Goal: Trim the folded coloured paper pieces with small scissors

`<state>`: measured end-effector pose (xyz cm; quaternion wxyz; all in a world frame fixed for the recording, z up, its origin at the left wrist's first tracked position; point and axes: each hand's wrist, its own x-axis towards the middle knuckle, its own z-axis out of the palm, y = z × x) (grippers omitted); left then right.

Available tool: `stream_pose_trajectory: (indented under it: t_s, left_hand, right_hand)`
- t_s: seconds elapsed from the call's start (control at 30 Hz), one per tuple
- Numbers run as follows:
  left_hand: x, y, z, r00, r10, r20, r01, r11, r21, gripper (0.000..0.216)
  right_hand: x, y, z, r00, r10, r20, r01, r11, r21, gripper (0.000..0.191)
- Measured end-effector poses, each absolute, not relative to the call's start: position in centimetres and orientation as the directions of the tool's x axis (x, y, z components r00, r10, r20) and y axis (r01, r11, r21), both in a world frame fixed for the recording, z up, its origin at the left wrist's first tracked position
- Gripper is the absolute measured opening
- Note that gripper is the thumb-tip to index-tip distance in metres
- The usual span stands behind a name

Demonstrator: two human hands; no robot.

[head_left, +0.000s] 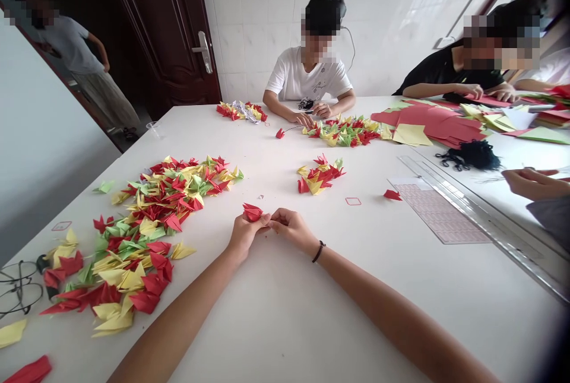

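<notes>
My left hand [244,233] pinches a small folded red paper piece [252,212] just above the white table [285,312]. My right hand [291,228] is closed beside it, fingertips meeting the left hand's at the paper; whether it also grips the piece I cannot tell. A black band circles my right wrist. A long heap of folded red, yellow and green paper pieces [146,228] lies to the left of my hands. A smaller pile [319,175] lies beyond them.
A person in white sits opposite with another pile [342,132]. A person in black sits at the far right beside flat paper sheets [436,122]. Another person's hand [529,181] reaches in at right, near a long clear ruler [481,217]. Glasses [18,288] lie left.
</notes>
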<state>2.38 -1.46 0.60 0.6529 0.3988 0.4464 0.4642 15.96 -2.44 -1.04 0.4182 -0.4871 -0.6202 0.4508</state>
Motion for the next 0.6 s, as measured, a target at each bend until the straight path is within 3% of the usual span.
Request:
stream_pose_trajectory:
  t_s: [0.27,0.6]
  left_hand:
    - [2.0,-1.3,0.7,0.271,0.947,-0.172,-0.201,0.230,0.952,0.032]
    - [1.0,-0.1,-0.3,0.139,0.989,-0.048,-0.107,0.063,0.992,0.034]
  right_hand:
    - [16.5,-2.5,-0.5,-0.240,0.968,0.070,0.199,0.120,-0.973,0.021]
    - [16.7,-2.6,0.0,-0.257,0.966,0.040,0.279,0.114,-0.954,0.036]
